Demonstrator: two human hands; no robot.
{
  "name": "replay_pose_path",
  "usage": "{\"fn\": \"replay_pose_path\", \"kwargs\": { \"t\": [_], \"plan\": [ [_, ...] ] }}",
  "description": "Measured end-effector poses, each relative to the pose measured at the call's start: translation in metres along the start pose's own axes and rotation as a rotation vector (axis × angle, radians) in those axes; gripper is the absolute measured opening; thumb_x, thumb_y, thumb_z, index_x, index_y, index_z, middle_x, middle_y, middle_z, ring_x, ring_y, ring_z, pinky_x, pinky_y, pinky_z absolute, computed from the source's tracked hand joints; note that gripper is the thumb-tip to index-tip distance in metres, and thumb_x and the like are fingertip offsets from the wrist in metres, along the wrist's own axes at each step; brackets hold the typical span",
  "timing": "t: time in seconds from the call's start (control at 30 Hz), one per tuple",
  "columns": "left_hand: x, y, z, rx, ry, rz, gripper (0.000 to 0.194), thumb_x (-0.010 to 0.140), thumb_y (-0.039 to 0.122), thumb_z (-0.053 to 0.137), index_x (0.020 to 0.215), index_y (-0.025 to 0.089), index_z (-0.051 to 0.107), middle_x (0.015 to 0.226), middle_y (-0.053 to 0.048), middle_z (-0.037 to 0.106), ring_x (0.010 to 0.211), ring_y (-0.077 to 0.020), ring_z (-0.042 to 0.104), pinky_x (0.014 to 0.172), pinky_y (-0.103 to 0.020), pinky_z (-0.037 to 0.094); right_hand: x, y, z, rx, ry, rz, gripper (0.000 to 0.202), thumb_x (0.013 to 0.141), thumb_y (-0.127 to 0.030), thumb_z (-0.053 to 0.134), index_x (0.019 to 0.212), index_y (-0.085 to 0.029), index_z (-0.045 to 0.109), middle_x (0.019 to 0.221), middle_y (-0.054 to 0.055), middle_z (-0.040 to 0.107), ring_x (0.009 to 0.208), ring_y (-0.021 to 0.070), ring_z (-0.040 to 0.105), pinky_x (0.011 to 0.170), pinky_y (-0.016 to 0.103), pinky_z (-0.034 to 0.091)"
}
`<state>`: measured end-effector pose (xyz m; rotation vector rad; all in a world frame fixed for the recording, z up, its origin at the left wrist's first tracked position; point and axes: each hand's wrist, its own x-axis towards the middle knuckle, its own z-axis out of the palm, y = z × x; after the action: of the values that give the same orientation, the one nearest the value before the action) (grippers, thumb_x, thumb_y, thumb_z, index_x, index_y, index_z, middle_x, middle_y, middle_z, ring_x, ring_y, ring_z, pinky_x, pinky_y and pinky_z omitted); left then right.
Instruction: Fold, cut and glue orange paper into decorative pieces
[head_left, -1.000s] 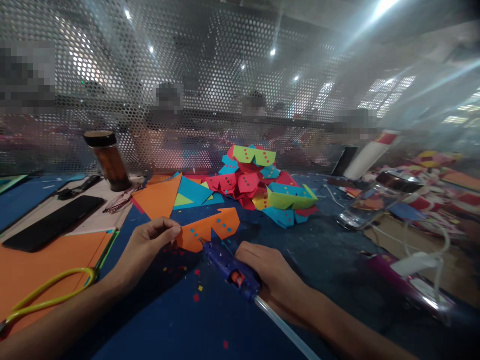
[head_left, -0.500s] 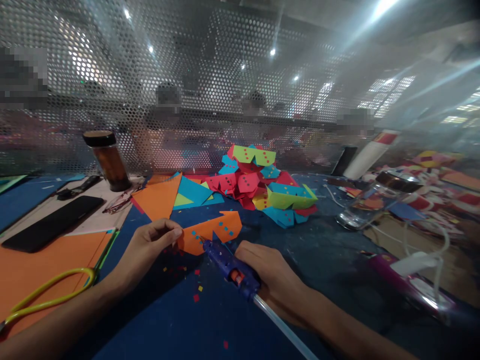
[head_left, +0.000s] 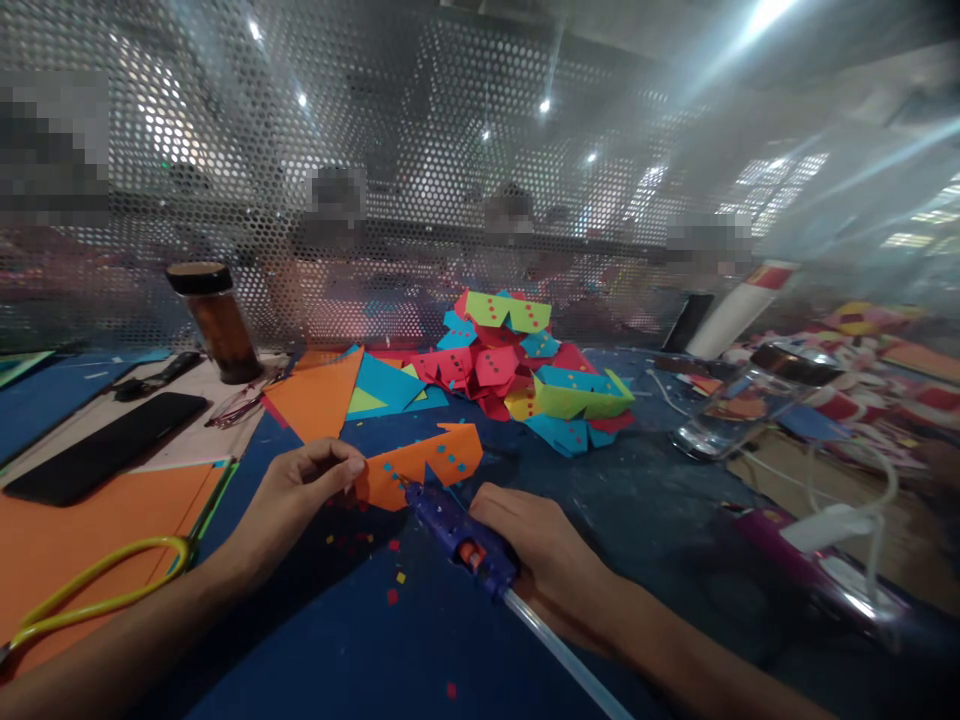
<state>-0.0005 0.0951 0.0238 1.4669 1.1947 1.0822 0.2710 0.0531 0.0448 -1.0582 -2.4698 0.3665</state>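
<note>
My left hand (head_left: 311, 485) pinches the left end of a folded orange paper piece (head_left: 454, 452) dotted with small blue squares and notched along its lower edge. Closed around a blue glue gun (head_left: 461, 535) is my right hand (head_left: 536, 535). The gun's nozzle points at the left half of the orange piece, right at its surface; whether it touches I cannot tell. A long clear glue stick (head_left: 566, 655) sticks out of the gun's back. Small red and yellow paper squares (head_left: 392, 597) lie scattered on the blue table below.
Behind my hands is a pile of colourful folded paper pieces (head_left: 495, 365), with paper sheets (head_left: 319, 392) beside it. On the left are a phone (head_left: 109, 445), yellow-handled scissors (head_left: 97, 605) and a brown-filled jar (head_left: 221, 330). Rightward stand a clear bottle (head_left: 742, 410) and a purple device (head_left: 825, 575). Perforated metal screens the back.
</note>
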Motion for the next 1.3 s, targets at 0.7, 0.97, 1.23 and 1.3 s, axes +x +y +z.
{"fn": "replay_pose_path", "kwargs": {
  "t": [0.7, 0.97, 1.23, 1.3],
  "plan": [
    [-0.001, 0.002, 0.001, -0.004, -0.021, -0.002, 0.027, 0.082, 0.045, 0.066, 0.072, 0.02, 0.066, 0.062, 0.002, 0.059, 0.059, -0.0132, 0.055, 0.058, -0.024, 0.042, 0.002, -0.002, 0.007, -0.008, 0.025, -0.045, 0.013, 0.092, -0.026, 0.05, 0.081, -0.02, 0.051, 0.077, 0.001, 0.057, 0.063, 0.0135, 0.05, 0.059, 0.026, 0.035],
    [-0.002, 0.001, 0.001, -0.01, -0.028, -0.004, 0.027, 0.082, 0.045, 0.066, 0.073, 0.02, 0.065, 0.062, 0.002, 0.059, 0.059, -0.0133, 0.055, 0.057, -0.024, 0.042, 0.001, -0.002, 0.007, -0.023, 0.021, -0.037, 0.012, 0.092, -0.026, 0.05, 0.082, -0.02, 0.052, 0.078, 0.001, 0.057, 0.065, 0.0142, 0.051, 0.059, 0.026, 0.036],
    [-0.002, 0.002, 0.001, -0.016, -0.024, 0.005, 0.025, 0.082, 0.043, 0.066, 0.072, 0.021, 0.066, 0.061, 0.003, 0.059, 0.059, -0.0126, 0.055, 0.058, -0.023, 0.042, 0.0, 0.001, 0.009, -0.023, 0.011, -0.023, 0.012, 0.092, -0.027, 0.052, 0.082, -0.02, 0.054, 0.079, 0.001, 0.058, 0.064, 0.0137, 0.051, 0.059, 0.027, 0.037],
    [-0.002, 0.003, 0.001, -0.016, -0.021, 0.005, 0.024, 0.082, 0.043, 0.067, 0.072, 0.021, 0.066, 0.061, 0.003, 0.059, 0.059, -0.0129, 0.055, 0.058, -0.023, 0.042, 0.001, 0.0, 0.008, -0.024, 0.014, -0.022, 0.013, 0.092, -0.027, 0.051, 0.082, -0.02, 0.054, 0.078, 0.001, 0.058, 0.064, 0.0137, 0.051, 0.059, 0.027, 0.037]
  ]
}}
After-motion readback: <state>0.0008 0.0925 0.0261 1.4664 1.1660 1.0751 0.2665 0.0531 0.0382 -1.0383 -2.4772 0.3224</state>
